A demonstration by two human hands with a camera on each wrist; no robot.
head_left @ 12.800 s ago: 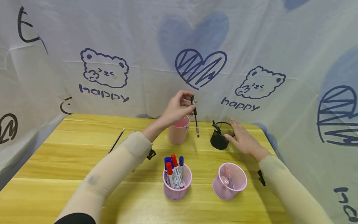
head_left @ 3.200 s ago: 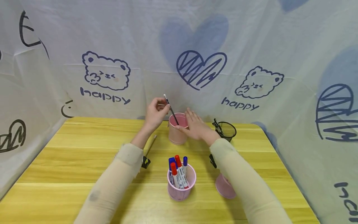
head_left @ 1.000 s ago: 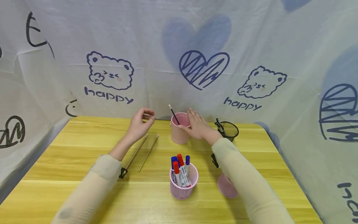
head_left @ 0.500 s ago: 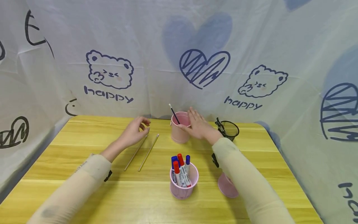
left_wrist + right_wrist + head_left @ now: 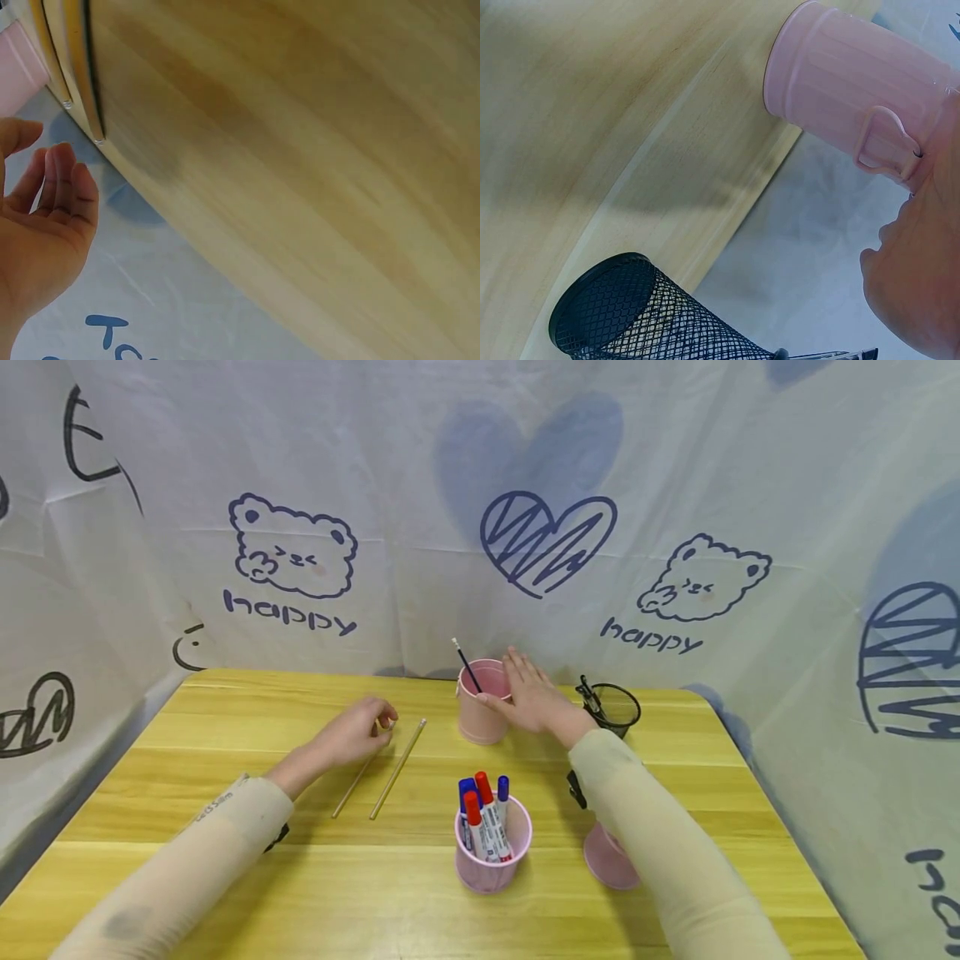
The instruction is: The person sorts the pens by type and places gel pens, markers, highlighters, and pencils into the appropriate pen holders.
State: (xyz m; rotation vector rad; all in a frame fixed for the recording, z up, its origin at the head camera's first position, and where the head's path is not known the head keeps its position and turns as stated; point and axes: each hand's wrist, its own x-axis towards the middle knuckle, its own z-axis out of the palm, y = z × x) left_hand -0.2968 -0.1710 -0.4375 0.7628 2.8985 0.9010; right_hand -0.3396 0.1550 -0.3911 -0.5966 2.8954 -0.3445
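Note:
My left hand (image 5: 357, 732) reaches low over the table with fingers loosely bent and thumb apart, its fingertips right at the white-tipped end of a wood-coloured pencil (image 5: 351, 793). A second wood-coloured pencil (image 5: 397, 770) lies beside it, to the right. In the left wrist view, the hand (image 5: 49, 217) shows nothing in its grasp. My right hand (image 5: 534, 697) rests straight-fingered on the rim of a pink bucket (image 5: 480, 718), thumb at the near side. Inside that bucket leans a dark pencil (image 5: 467, 665), white end up. In the right wrist view, the bucket's side handle (image 5: 885, 142) shows.
A black mesh pen holder (image 5: 621, 710) with dark pens (image 5: 588, 695) stands right of the bucket. Nearer is a pink mesh cup (image 5: 487, 877) of red- and blue-capped markers (image 5: 483, 822). Another pink cup (image 5: 609, 862) is partly behind my right sleeve. A printed cloth (image 5: 420, 593) hangs behind the table.
The dark pencil, earlier held by my left hand, now stands released in the bucket. My left hand has moved left and down to the lying pencils. The right hand stays at the bucket.

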